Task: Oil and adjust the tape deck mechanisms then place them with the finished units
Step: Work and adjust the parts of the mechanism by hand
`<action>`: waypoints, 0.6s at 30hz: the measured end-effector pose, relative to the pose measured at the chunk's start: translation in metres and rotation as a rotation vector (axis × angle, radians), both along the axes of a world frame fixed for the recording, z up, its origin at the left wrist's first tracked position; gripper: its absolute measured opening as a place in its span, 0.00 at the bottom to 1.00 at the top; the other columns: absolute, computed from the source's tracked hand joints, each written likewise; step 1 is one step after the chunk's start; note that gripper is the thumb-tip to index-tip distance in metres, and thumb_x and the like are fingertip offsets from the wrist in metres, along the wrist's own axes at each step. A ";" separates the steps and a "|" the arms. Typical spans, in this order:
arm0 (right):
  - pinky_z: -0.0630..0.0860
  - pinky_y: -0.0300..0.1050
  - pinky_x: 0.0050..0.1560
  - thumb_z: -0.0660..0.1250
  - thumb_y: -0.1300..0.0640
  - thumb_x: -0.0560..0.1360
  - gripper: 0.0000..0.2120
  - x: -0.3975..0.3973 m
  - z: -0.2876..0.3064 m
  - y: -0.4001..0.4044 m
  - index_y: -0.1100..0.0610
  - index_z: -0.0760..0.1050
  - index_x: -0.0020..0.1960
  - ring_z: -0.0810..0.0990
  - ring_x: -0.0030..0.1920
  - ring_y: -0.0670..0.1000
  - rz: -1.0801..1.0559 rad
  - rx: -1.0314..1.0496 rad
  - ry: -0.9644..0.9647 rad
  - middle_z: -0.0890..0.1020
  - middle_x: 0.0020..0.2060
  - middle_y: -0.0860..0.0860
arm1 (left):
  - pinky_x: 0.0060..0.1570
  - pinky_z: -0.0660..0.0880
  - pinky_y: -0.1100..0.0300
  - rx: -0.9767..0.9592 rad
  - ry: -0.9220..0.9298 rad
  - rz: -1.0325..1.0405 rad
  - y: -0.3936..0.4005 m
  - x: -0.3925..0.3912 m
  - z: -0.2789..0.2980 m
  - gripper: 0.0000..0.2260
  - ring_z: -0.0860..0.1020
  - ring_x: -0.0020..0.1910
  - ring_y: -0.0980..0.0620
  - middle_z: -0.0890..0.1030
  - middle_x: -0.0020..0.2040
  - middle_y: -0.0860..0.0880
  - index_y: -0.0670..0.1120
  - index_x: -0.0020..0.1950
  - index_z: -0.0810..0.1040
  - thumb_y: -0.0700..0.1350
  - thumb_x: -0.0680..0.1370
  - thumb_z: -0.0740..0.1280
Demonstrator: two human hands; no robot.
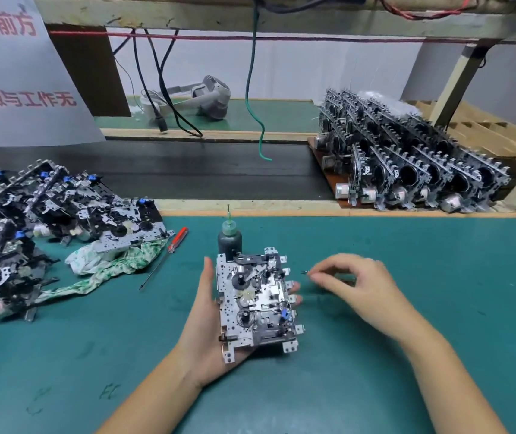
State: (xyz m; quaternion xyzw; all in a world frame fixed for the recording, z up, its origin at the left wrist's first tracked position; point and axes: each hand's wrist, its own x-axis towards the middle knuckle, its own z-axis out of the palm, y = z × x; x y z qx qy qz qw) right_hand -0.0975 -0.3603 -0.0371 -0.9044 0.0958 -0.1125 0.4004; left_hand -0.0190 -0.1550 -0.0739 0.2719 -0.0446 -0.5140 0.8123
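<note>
Left hand [202, 311]: a tape deck mechanism [258, 303] is cradled in the palm, thumb up along its left edge, fingertips curled round the right edge. The unit is held just above the green counter [375, 386], plate side up, gears and a small blue part visible on top.

Right hand [355, 285]: held just right of the mechanism, not touching it, fingers loosely curled with thumb and forefinger brought together. A thin dark tip is seen at the fingertips; whether something is actually pinched cannot be told because of blur.

A dark oil bottle [229, 238] with a needle nozzle is stood upright on the counter, directly behind the held unit. A red-handled screwdriver [169, 250] is laid to the left of the bottle, tip pointing toward the near left. A green-and-white rag [109, 266] is spread beside it, with one mechanism resting on it.

A loose pile of mechanisms [31, 214] is heaped at the left of the counter. Rows of mechanisms [413, 164] are stood on edge on a board at the far right, beyond the wooden edge strip. A black belt [188, 170] runs across behind the counter. A grey headset [206, 95] and hanging cables are seen on the far shelf.
</note>
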 end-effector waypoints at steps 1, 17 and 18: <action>0.70 0.40 0.51 0.69 0.51 0.75 0.03 0.003 -0.003 -0.003 0.46 0.80 0.48 0.77 0.52 0.46 -0.073 -0.196 0.005 0.81 0.44 0.41 | 0.62 0.72 0.41 0.028 0.003 -0.003 0.000 0.001 -0.002 0.39 0.75 0.62 0.38 0.75 0.65 0.35 0.41 0.65 0.76 0.71 0.70 0.57; 0.56 0.33 0.23 0.58 0.52 0.79 0.13 -0.011 0.005 0.013 0.55 0.71 0.38 0.62 0.22 0.41 0.216 0.653 0.377 0.66 0.22 0.48 | 0.61 0.73 0.43 0.106 0.065 -0.012 -0.002 -0.001 -0.005 0.35 0.77 0.59 0.37 0.76 0.63 0.34 0.37 0.61 0.79 0.66 0.77 0.53; 0.57 0.33 0.23 0.58 0.49 0.78 0.16 -0.013 0.006 0.017 0.54 0.73 0.36 0.62 0.21 0.42 0.283 0.649 0.455 0.67 0.22 0.49 | 0.60 0.74 0.45 0.111 0.068 -0.016 -0.003 -0.001 -0.005 0.34 0.78 0.58 0.39 0.77 0.62 0.35 0.37 0.59 0.80 0.66 0.77 0.53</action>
